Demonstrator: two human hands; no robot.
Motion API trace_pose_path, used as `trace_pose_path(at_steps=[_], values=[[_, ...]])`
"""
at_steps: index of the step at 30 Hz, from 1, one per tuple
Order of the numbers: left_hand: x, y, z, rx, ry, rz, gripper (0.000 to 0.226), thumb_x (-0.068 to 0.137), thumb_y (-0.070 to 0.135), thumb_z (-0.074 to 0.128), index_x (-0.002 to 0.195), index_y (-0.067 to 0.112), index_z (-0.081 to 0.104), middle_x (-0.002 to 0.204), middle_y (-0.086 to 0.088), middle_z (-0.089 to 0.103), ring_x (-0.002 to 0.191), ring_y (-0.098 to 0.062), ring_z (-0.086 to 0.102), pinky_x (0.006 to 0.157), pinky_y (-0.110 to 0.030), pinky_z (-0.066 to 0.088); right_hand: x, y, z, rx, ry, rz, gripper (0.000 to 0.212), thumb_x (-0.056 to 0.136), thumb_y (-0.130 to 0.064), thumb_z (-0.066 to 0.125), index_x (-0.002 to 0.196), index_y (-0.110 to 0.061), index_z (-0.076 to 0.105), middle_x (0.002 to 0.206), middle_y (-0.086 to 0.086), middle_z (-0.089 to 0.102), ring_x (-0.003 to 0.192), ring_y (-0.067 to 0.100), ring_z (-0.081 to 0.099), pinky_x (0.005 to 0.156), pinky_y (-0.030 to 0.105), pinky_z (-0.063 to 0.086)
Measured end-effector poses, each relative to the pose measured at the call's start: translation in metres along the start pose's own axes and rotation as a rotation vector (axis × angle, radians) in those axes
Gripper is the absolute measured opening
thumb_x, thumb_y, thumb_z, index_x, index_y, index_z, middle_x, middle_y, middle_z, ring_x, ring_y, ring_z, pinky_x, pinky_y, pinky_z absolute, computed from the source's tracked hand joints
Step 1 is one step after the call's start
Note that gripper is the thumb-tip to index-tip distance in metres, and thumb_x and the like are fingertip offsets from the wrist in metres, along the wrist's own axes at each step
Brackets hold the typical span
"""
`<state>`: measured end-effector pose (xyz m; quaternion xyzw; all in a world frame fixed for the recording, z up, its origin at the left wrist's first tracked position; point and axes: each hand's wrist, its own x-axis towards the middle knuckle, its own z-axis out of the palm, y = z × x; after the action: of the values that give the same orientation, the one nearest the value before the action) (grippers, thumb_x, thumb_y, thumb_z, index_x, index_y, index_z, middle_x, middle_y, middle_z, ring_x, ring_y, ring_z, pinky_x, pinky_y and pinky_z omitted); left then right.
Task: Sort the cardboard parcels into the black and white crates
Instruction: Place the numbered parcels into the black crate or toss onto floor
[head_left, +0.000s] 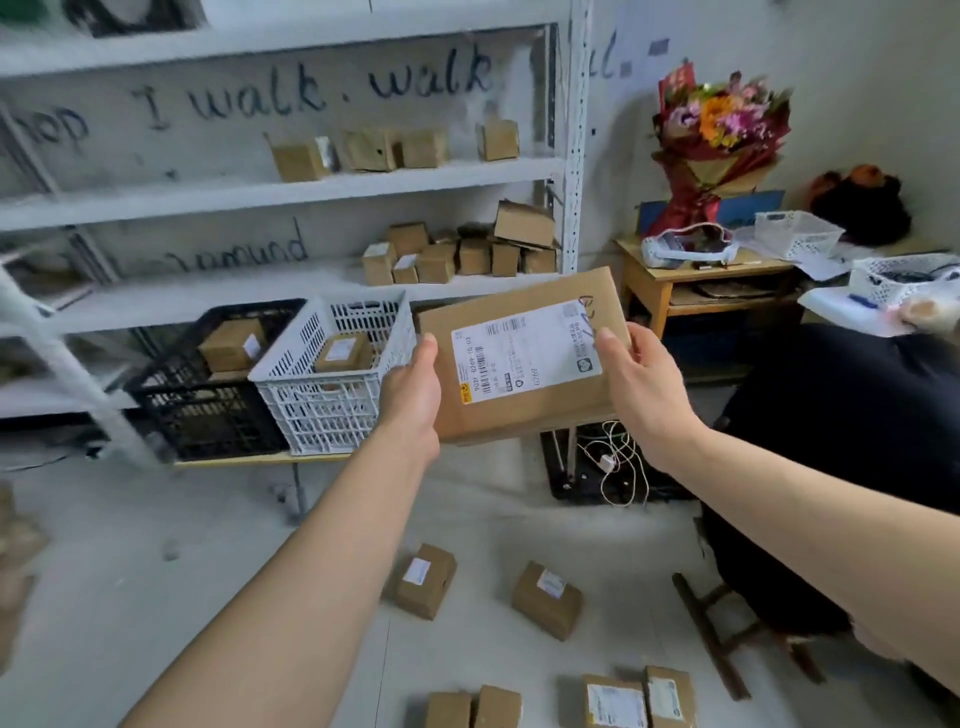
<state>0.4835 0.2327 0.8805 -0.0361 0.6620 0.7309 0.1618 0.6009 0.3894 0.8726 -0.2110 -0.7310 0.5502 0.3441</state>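
I hold a flat cardboard parcel (524, 395) with a white shipping label up in front of me. My left hand (411, 395) grips its left edge, thumb on top. My right hand (641, 384) grips its right edge, thumb on the label. To the left, on a low platform, stand a black crate (208, 421) and a white crate (322, 410) side by side. Each holds a small parcel: one in the black crate (231, 344), one in the white crate (344, 353). Several small parcels (545, 600) lie on the floor below.
White metal shelving (574, 156) behind the crates carries several small boxes. A wooden table (675, 278) with a flower bouquet (719, 135) and white baskets stands at the right. A person in dark clothes (841, 426) sits at the right. Cables (618, 462) lie under the table.
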Motion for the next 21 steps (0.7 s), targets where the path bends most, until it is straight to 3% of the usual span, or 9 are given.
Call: trace_pose_path(at_steps=[1,5,9,13,18,21], values=[[-0.005,0.007,-0.006,-0.02,0.019,0.026,0.029,0.092,0.049,0.053,0.087,0.022,0.062,0.08,0.006,0.07,0.077,-0.016,0.067,0.075,-0.04,0.056,0.002,-0.008,0.003,0.019,-0.028,-0.011,0.005,0.097,-0.035,0.043,0.099,-0.032,0.047,0.09,-0.019,0.055,0.08,0.0,0.052,0.059,0.019,0.039],[-0.021,0.031,-0.032,-0.088,0.101,0.105,0.03,0.093,0.049,0.052,0.085,0.023,0.064,0.06,0.013,0.071,0.053,-0.007,0.067,0.047,-0.024,0.051,0.007,-0.033,0.021,0.084,-0.119,-0.067,0.014,0.097,-0.035,0.044,0.083,-0.036,0.048,0.086,-0.017,0.055,0.077,0.001,0.052,0.063,0.02,0.043],[-0.022,0.051,-0.068,-0.086,0.198,0.144,0.032,0.091,0.052,0.052,0.094,0.022,0.063,0.079,0.005,0.072,0.072,-0.015,0.068,0.059,-0.031,0.054,0.014,-0.047,0.06,0.098,-0.201,-0.121,0.014,0.097,-0.036,0.043,0.105,-0.027,0.05,0.09,-0.016,0.055,0.08,0.0,0.051,0.062,0.019,0.04],[-0.002,0.071,-0.119,-0.109,0.27,0.204,0.028,0.093,0.05,0.05,0.093,0.023,0.059,0.08,0.006,0.069,0.068,-0.014,0.066,0.045,-0.022,0.049,0.017,-0.06,0.129,0.132,-0.216,-0.13,0.011,0.096,-0.035,0.045,0.104,-0.028,0.047,0.088,-0.021,0.053,0.076,-0.007,0.05,0.054,0.003,0.038],[0.054,0.098,-0.209,-0.096,0.313,0.269,0.031,0.094,0.048,0.049,0.077,0.024,0.057,0.069,0.01,0.067,0.065,-0.012,0.064,0.05,-0.024,0.045,0.025,-0.068,0.254,0.179,-0.221,-0.082,0.019,0.096,-0.039,0.044,0.108,-0.027,0.05,0.091,-0.021,0.056,0.08,-0.005,0.053,0.059,0.014,0.037],[0.101,0.119,-0.269,-0.087,0.318,0.257,0.029,0.093,0.05,0.049,0.08,0.025,0.054,0.074,0.007,0.066,0.071,-0.014,0.063,0.056,-0.028,0.046,0.029,-0.078,0.334,0.224,-0.219,-0.057,0.019,0.096,-0.038,0.044,0.109,-0.027,0.051,0.095,-0.016,0.059,0.085,0.001,0.054,0.064,0.02,0.041]])
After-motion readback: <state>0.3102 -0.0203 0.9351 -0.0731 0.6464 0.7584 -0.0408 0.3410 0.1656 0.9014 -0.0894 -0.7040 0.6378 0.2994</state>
